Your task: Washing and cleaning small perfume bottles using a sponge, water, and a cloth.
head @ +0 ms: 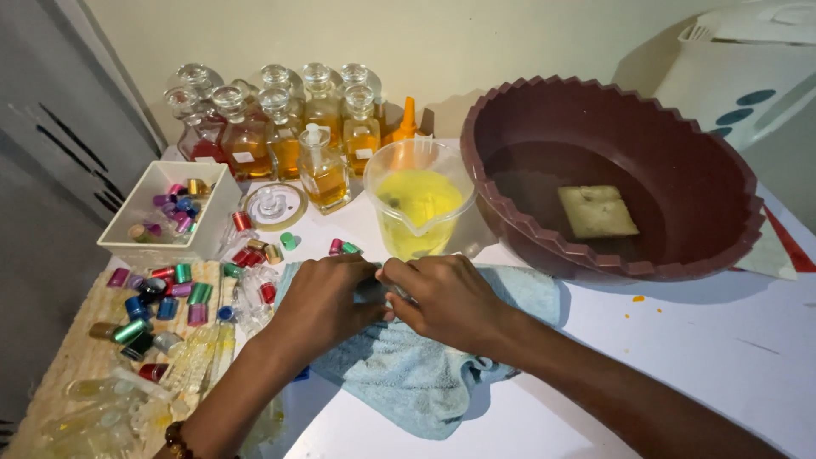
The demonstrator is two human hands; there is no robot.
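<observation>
While both hands are brought together over a light blue towel (408, 365) on the white table (680, 340), a small clear object (384, 289), seemingly a little glass vial, is pinched between them in the head view. The left hand (323, 302) is curled narrowly around that object from the left, and the right hand (446, 297) is closed on its other end, fingers bent tight; little of the object can be seen. A beaded bracelet (174, 438) is worn on the left wrist. Just beyond the hands, a clear plastic jug (418, 200) holding yellow liquid is stood, and beside it, to the right, a large maroon basin (612, 178) with water and a square sponge (597, 211) in it. Glass stoppered bottles (280, 119) of amber liquid are lined up against the wall. To the left, coloured metallic caps (166, 293) are scattered on a woven mat (59, 374), with more gathered in a white square tray (166, 208).
</observation>
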